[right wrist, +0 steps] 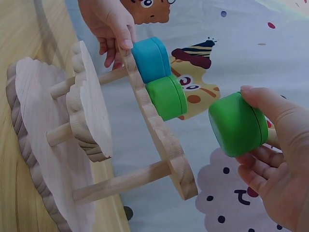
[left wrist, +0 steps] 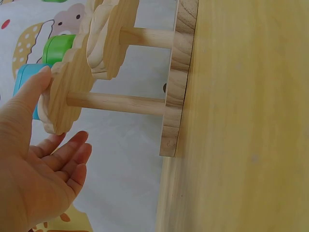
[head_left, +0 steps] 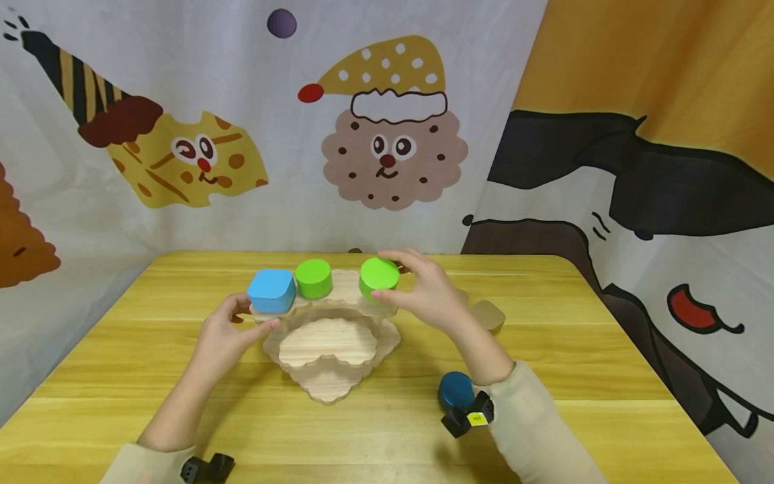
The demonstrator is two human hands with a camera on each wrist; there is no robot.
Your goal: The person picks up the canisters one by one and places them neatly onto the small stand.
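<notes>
Wood-grain table (head_left: 605, 403), cartoon-printed curtain (head_left: 230, 67) beyond. One stand (head_left: 326, 343), far middle, bears one light blue block (head_left: 272, 291) and one green block (head_left: 314, 279) at left; the right hand (head_left: 426, 292) grasps a second green block (head_left: 379, 277) over the stand's right end, the left hand (head_left: 224, 339) pinches its left edge. One dark blue piece (head_left: 456, 388), near right; yellow label (head_left: 477, 419) at right wrist unreadable

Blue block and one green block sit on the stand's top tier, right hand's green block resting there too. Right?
No, not the last part: the right wrist view shows a gap between the green block in the right hand and the wooden top tier. The blue block and the other green block do sit there.
</notes>
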